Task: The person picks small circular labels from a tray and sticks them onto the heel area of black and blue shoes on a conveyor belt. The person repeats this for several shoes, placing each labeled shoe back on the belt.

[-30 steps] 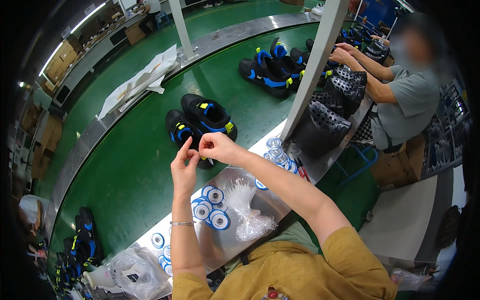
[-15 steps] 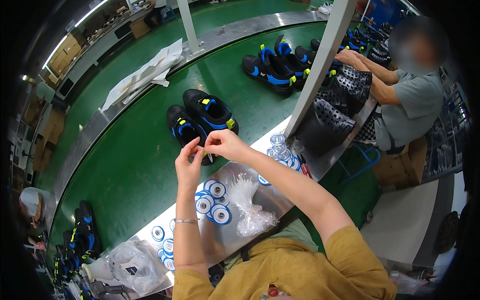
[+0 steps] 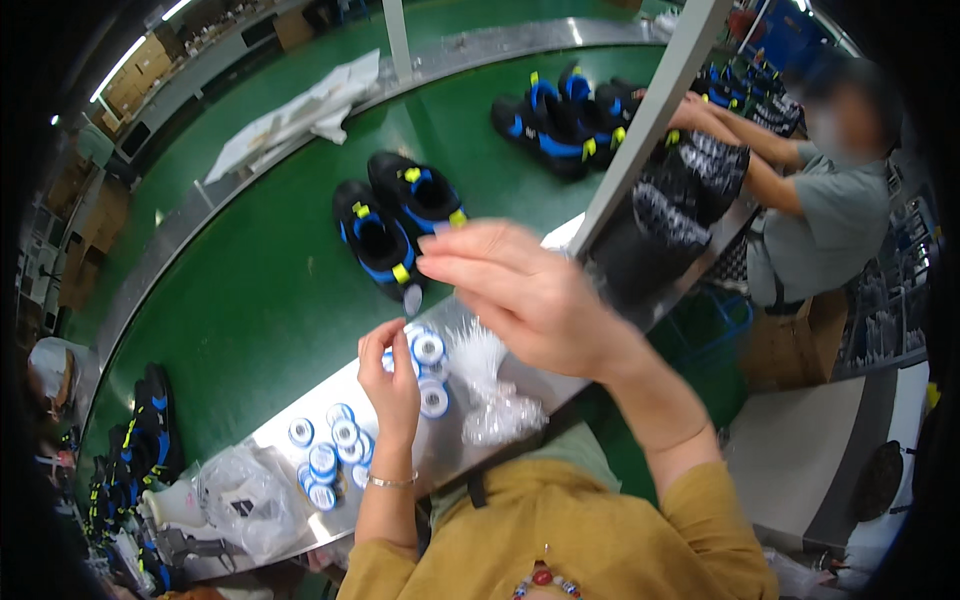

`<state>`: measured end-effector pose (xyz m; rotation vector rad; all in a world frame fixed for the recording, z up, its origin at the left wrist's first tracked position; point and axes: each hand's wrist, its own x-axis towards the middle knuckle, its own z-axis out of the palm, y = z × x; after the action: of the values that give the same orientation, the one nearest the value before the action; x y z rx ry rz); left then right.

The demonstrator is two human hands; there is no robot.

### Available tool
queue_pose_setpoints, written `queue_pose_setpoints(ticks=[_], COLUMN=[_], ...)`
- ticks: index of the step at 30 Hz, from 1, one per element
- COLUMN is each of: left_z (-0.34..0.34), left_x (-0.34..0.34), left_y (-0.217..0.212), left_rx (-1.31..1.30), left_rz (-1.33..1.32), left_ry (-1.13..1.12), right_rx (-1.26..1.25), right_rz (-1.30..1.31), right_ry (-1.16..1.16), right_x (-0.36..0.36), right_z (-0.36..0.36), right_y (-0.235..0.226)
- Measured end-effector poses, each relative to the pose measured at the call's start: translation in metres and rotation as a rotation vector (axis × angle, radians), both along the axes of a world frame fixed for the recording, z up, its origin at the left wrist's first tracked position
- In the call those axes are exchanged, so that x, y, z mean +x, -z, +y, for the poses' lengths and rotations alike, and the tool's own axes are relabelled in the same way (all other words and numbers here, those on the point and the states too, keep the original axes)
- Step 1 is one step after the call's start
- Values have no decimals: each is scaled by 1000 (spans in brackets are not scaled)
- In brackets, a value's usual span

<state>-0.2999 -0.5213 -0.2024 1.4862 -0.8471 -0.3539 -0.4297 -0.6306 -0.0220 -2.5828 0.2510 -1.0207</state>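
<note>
where glossy round spools (image 3: 428, 349) crowd, left hand (image 3: 392, 375) beside crinkly plastic bag (image 3: 492, 400)

I see my right hand (image 3: 525, 295) raised near the camera, fingers (image 3: 470, 262) stretched left, a small pale tag (image 3: 412, 298) at their tips. My left hand (image 3: 392, 372) sits lower, curled over blue-and-white spools (image 3: 428, 350) on the metal surface (image 3: 270, 440). A clear bag of thin white ties (image 3: 490, 385) lies just right of the spools. More spools (image 3: 330, 460) lie further left. On the far green belt (image 3: 250, 290) sits a pair of black-and-blue shoes (image 3: 400, 225). At far right another person (image 3: 830, 200) handles dark patterned shoes (image 3: 690, 190).
</note>
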Motion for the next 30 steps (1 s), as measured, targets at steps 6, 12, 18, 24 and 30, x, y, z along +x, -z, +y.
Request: queue_pose_setpoints(ticks=[6,12,18,24,30], left_z=[28,39,42,49,61], left_x=[-22,-21,-17,-11,-8], left_y=[-20,-19,-3,32,27], left_rx=[147,123,114,-31,48], left_rz=[341,318,188,-1,61], left_ry=[178,258,244,74,31], right_rx=[-328,-361,-311,-62,467], right_rz=[71,126,120,-18,166], right_ry=[-153,-205,-192,-166,163], right_x=[2,6,-8,-15,-40], right_z=[58,77,88,74,36], right_y=[-115,-116,-112,-72,46])
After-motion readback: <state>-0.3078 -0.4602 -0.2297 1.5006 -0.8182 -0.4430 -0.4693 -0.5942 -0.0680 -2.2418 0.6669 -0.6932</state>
